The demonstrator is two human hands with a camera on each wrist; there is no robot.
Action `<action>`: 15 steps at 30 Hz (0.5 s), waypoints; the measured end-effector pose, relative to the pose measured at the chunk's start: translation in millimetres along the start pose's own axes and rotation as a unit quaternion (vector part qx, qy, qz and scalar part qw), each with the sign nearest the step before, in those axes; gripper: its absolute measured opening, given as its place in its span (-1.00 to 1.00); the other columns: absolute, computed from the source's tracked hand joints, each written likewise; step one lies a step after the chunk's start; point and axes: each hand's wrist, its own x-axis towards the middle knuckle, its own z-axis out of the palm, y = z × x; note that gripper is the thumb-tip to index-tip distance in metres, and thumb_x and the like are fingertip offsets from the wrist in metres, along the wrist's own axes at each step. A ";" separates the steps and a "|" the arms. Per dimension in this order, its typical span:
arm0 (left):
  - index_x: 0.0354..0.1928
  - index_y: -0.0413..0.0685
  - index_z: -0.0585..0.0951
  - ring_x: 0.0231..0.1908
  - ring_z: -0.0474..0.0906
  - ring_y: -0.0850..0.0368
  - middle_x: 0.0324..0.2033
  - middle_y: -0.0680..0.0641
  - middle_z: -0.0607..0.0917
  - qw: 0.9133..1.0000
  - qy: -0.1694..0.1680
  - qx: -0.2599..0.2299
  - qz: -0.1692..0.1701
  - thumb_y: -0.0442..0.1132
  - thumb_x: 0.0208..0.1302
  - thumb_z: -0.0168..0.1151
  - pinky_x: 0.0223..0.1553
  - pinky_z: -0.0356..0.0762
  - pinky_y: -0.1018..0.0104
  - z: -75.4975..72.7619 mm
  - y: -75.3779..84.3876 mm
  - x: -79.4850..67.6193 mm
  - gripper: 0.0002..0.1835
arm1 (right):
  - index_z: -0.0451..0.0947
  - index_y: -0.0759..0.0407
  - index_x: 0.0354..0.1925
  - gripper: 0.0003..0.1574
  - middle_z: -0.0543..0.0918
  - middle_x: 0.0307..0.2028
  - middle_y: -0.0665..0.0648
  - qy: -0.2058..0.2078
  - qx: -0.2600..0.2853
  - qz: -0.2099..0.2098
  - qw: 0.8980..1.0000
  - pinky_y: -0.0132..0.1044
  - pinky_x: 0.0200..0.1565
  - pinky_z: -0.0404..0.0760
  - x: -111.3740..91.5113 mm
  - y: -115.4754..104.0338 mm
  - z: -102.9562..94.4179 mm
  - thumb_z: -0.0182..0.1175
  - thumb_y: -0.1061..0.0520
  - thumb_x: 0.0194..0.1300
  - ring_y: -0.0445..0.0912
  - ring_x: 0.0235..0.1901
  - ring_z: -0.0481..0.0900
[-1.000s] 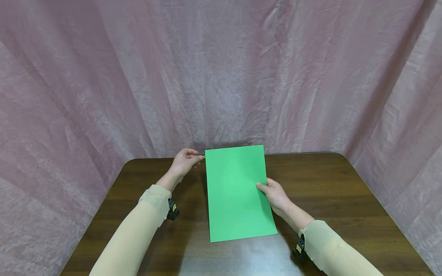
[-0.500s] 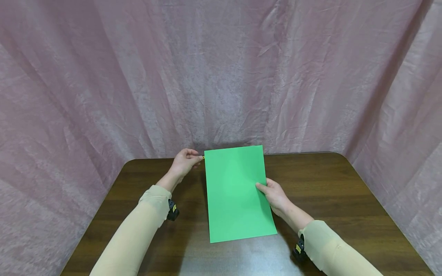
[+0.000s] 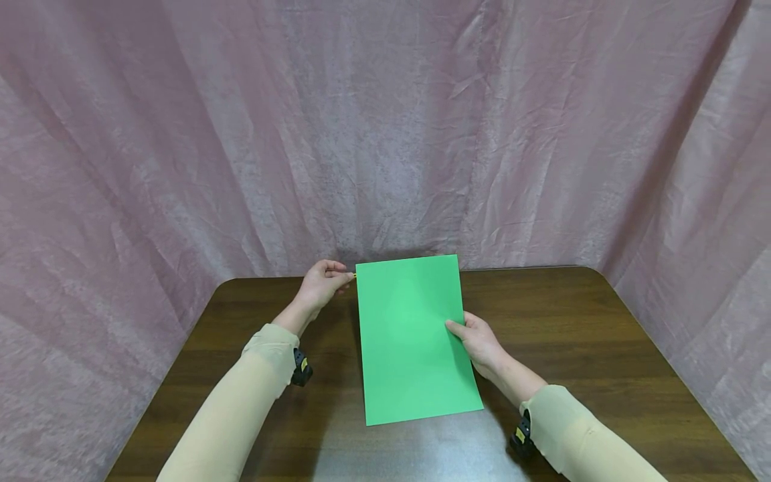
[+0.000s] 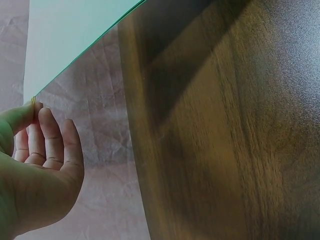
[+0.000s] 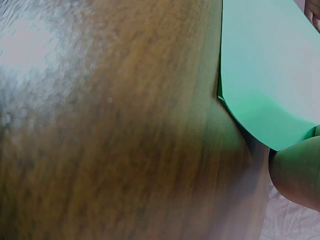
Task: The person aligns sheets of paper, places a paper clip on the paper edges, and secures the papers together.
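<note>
A green sheet of paper (image 3: 412, 348) is held up over the table, tilted a little. Its lower edge looks doubled in the right wrist view. My right hand (image 3: 482, 345) grips the sheet's right edge, thumb on the front and fingers behind, hidden by the paper. At the upper left corner my left hand (image 3: 321, 286) pinches a small yellow paper clip (image 4: 33, 99) between thumb and index finger. The clip sits right at the corner, and mostly hidden by the fingertips. The other left fingers are loosely bent, away from the paper.
The dark brown wooden table (image 3: 560, 321) has rounded far corners and a bright glare near its front. Pink curtains (image 3: 385, 134) hang close behind its far edge and along both sides. A black strapped device sits at each wrist.
The green sheet has shifted very slightly left and down toward my left hand. Less of the yellow clip shows between the fingertips and the paper. Both hands keep nearly the same place.
</note>
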 end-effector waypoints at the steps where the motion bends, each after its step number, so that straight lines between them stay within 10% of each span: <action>1: 0.15 -0.26 0.43 -0.21 0.64 0.08 -0.02 -0.30 0.65 1.000 0.000 0.000 0.000 -0.24 0.44 0.31 -0.05 0.62 0.12 0.1 -0.3 0.0 -0.61 | 0.39 0.40 0.33 -0.52 0.72 -0.16 0.16 -0.001 -0.001 -0.001 1.000 -0.20 -0.22 0.68 -0.1 0.0 0.0 0.03 0.13 0.62 -0.09 -0.27 0.70; 15: 0.16 -0.26 0.44 -0.09 0.65 -0.10 -0.04 -0.23 0.67 1.000 0.005 0.004 0.002 -0.24 0.45 0.30 -0.06 0.64 0.13 0.5 0.4 0.4 -0.62 | 0.38 0.39 0.35 -0.50 0.72 -0.14 0.19 -0.010 -0.007 -0.002 1.000 -0.19 -0.21 0.69 -2.9 -1.9 -0.1 0.02 0.11 0.63 -0.08 -0.25 0.70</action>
